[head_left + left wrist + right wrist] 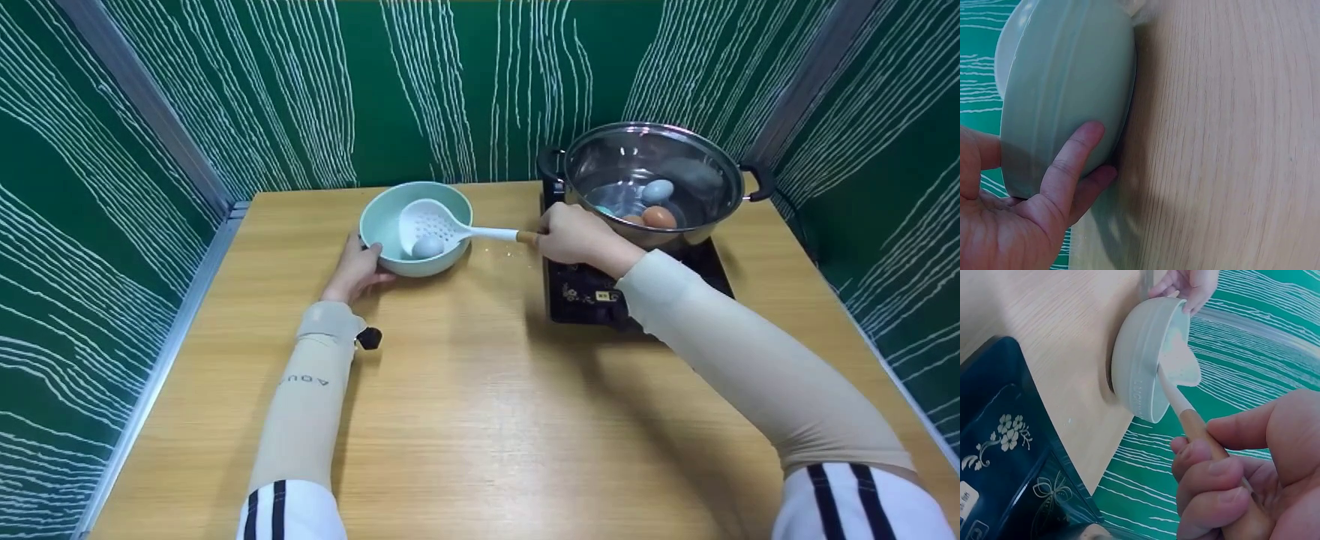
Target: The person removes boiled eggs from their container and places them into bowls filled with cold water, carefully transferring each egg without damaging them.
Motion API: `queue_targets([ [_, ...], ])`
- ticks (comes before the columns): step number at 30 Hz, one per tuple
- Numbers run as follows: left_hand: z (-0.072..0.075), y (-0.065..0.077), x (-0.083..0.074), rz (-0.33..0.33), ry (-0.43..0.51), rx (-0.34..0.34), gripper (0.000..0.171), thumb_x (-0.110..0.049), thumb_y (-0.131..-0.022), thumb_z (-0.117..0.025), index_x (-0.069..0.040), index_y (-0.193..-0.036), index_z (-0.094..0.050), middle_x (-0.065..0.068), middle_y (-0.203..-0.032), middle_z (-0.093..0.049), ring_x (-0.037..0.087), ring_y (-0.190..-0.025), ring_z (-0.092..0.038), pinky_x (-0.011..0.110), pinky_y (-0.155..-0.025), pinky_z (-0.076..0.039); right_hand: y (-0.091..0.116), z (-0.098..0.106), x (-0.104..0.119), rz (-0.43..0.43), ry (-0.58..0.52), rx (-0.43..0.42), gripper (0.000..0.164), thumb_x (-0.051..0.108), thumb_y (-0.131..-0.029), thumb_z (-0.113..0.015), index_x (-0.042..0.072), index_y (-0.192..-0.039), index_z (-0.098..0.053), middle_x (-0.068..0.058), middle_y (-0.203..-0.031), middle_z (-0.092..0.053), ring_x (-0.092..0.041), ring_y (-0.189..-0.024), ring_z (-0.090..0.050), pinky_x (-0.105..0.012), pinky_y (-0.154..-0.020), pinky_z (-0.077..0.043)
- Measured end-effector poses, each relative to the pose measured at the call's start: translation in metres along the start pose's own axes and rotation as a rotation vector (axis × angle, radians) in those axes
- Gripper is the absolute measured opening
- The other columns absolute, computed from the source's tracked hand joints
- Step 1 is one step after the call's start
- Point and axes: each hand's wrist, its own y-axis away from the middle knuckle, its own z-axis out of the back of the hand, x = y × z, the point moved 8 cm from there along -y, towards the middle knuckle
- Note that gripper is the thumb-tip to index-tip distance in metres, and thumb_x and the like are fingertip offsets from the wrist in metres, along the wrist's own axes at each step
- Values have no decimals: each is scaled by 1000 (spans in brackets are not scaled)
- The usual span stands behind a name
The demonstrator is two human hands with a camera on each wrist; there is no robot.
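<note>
Egg (428, 247), pale blue-grey: inside the green bowl (381, 217), at the near edge of the white spoon's (444, 223) holed head. I cannot tell from my feeds whether it rests on the spoon or on the bowl itself.

Left hand (354, 270): pinching the bowl's side, thumb at the rim, fingers against the outer wall. I judge this grip steadies the bowl against a nudge from the spoon.

Right hand (574, 236): fingers curled round the wooden handle (527, 237). I take the hold on the far end as a way to reach across with the fingers well apart from the egg. The holes probably serve to let water drain.

Pot (688, 238): on the black hotplate (574, 300), right of the bowl. I see a blue egg (658, 192) and a brown egg (659, 217) inside, plus part of another; its deep wall likely keeps them contained
</note>
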Motion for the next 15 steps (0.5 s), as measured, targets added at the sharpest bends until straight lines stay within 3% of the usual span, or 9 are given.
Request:
queue_targets([
  [6,-1,1,0,-11,0,-5,65,-15,-119,-34,-16,-176,-3,18,-179,-18,35,-134,-56,46,-106,-64,3,-2,2,-16,45,-20,26,22,-107,-60,8,-90,-74,-2,-72,-57,-21,-64,-53,-31,-51,-39],
  [15,0,2,-1,-12,-3,2,64,-17,-119,-34,-18,-176,-4,17,-179,-19,35,-137,-55,47,-109,-63,12,1,9,9,73,-75,26,22,-106,-60,6,-97,-78,-4,-75,-61,-21,-64,-55,-31,-52,-40],
])
